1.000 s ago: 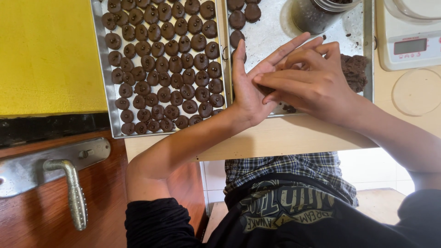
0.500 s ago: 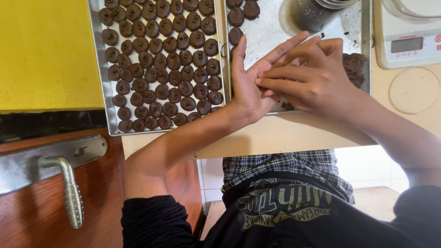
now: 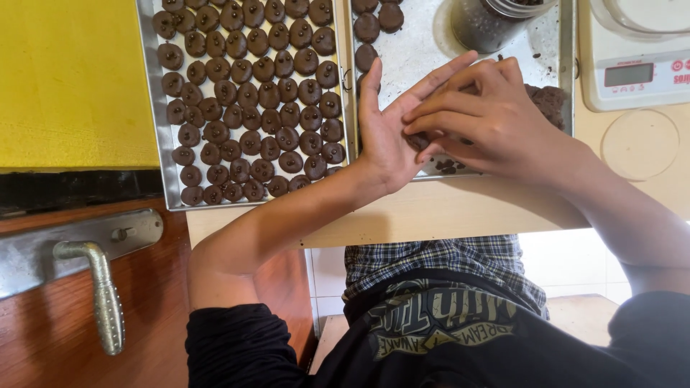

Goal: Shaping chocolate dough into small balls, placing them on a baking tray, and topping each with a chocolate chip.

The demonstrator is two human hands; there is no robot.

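Note:
My left hand (image 3: pixel 392 122) lies palm-up over the near edge of the right metal tray (image 3: pixel 431 54), fingers spread. My right hand (image 3: pixel 489 115) presses down onto that palm, and a bit of dark dough (image 3: pixel 419 140) shows between them; most of it is hidden. A lump of dark dough (image 3: pixel 550 100) sits on the tray just past my right hand. Three round dark cookies (image 3: pixel 366 29) lie at the tray's far left. The left metal tray (image 3: pixel 154 129) is packed with several rows of round dark cookies (image 3: pixel 251 100).
A dark jar (image 3: pixel 489 21) stands at the back of the right tray. A white digital scale (image 3: pixel 636 68) sits at the far right on the beige table (image 3: pixel 460 212). A yellow surface (image 3: pixel 72 79) lies left; a wooden door with a metal handle (image 3: pixel 104 298) is below it.
Both hands stay pressed together over the right tray; my right hand's fingers have shifted slightly across the left palm. The view has drifted a little.

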